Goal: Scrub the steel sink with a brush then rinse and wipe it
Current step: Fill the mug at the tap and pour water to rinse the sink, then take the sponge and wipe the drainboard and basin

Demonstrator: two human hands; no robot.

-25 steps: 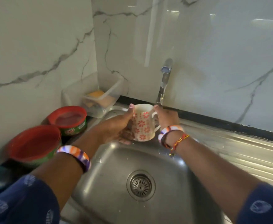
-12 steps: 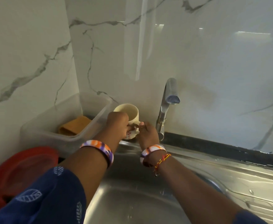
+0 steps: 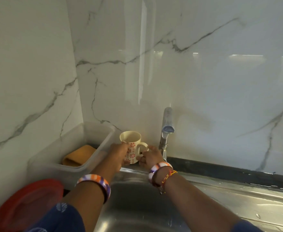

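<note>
Behind the basin, on the narrow back ledge against the marble wall, sits everything the coming move depends on. Largest is the steel sink (image 3: 137, 206), its bowl dark and open below the forearms, its draining board running off to the right. Next in size, the clear plastic tub (image 3: 93, 139) stands in the corner at the left with an orange cloth (image 3: 78, 155) lying in it; a red lid (image 3: 25, 203) blurs at the lower left. The tap (image 3: 166, 129) rises just right of the hands. Between tub and tap stands the flowered mug (image 3: 131, 148), upright, mouth up, handle pointing right towards the tap. The left hand (image 3: 119, 154) wraps the mug's body from the left; the right hand (image 3: 150, 156) curls its fingers at the handle, so both hands are grasping the mug, each about equally near. No brush is in view.

Compared with a second ago, the mug is out of the bowl, where it was held over the drain, and now at the back ledge; the view has tilted up the wall. Judging from this, the sink is being cleared before scrubbing.
</note>
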